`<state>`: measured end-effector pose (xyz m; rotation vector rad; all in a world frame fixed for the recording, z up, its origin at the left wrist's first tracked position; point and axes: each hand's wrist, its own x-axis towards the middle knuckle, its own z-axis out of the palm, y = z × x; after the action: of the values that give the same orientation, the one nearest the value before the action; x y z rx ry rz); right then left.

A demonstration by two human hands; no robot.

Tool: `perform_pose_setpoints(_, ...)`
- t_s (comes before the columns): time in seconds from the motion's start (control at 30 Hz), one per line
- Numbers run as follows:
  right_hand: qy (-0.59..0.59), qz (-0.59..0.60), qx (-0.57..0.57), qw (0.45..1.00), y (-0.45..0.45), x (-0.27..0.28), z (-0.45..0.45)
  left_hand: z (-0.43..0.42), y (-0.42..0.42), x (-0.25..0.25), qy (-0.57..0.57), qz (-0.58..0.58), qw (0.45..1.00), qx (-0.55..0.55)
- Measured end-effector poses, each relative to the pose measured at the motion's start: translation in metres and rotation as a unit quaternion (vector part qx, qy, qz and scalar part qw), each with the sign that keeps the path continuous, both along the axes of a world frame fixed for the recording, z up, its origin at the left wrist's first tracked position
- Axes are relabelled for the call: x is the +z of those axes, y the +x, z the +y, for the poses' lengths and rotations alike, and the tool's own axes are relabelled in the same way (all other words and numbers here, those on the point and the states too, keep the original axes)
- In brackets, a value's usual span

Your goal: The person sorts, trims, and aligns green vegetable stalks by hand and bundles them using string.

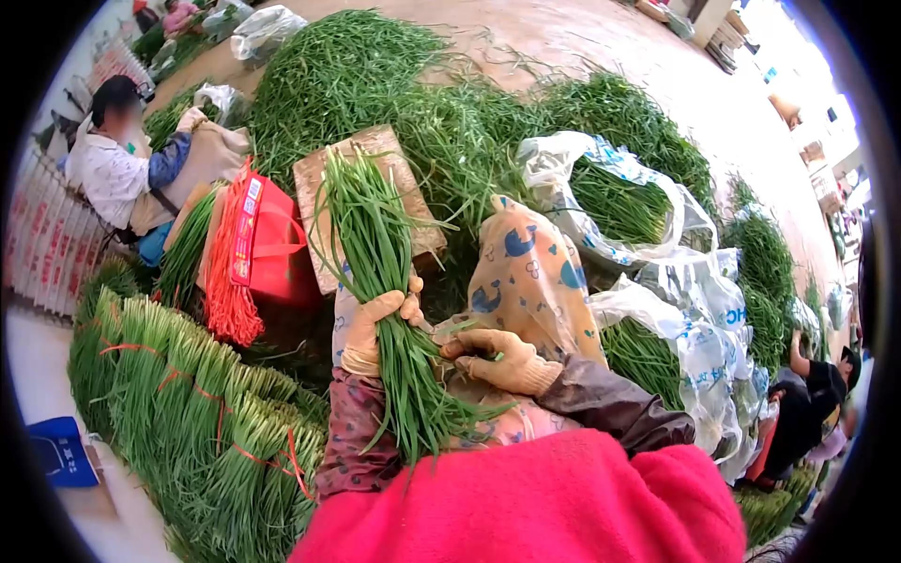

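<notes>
My left hand (pixel 375 328), in a pale work glove, is wrapped around a bunch of garlic chives (pixel 371 220). Pale cut ends point away from me, over a wooden board (pixel 308 202), while the green leaf tips hang towards my lap. Beside the bunch, my gloved right hand (pixel 507 361) is closed in a pinch near the leaves. Bits of green show at its fingers, but what it grips is too small to make out. A patterned apron (pixel 521 272) covers my knees.
Tied chive bundles (pixel 178 385) line my left side. A red bag (pixel 282 244) with red ties (pixel 230 305) stands near the board. Loose chives (pixel 347 75) are heaped ahead. Plastic bags of chives (pixel 624 202) lie right. Another person (pixel 122 169) sits left; one more (pixel 812 403) is far right.
</notes>
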<state>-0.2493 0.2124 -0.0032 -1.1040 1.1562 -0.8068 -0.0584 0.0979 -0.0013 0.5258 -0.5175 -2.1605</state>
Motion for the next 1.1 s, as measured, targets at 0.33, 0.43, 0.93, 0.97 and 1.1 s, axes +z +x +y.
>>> perform_pose_setpoints(0.33, 0.057, 0.066, 0.023, 0.996, 0.001, -0.011, 0.005, -0.004, 0.001, -0.001, -0.017, -0.036, 0.996, -0.081)
perform_pose_setpoints(0.43, 0.069, 0.05, 0.013, 0.996, 0.0, 0.002, 0.002, -0.004, 0.001, -0.005, -0.004, -0.026, 0.995, -0.094)
perform_pose_setpoints(0.93, 0.08, 0.15, 0.04, 0.985, -0.003, -0.001, -0.013, -0.014, 0.013, -0.004, -0.025, -0.01, 0.997, -0.068)
perform_pose_setpoints(0.97, 0.068, 0.15, 0.039, 0.986, -0.002, -0.003, -0.01, -0.012, 0.013, -0.005, -0.018, -0.001, 0.997, -0.074)
perform_pose_setpoints(1.1, 0.036, 0.177, 0.078, 0.98, -0.004, 0.003, 0.0, -0.006, 0.018, -0.01, 0.003, -0.008, 0.997, -0.073)
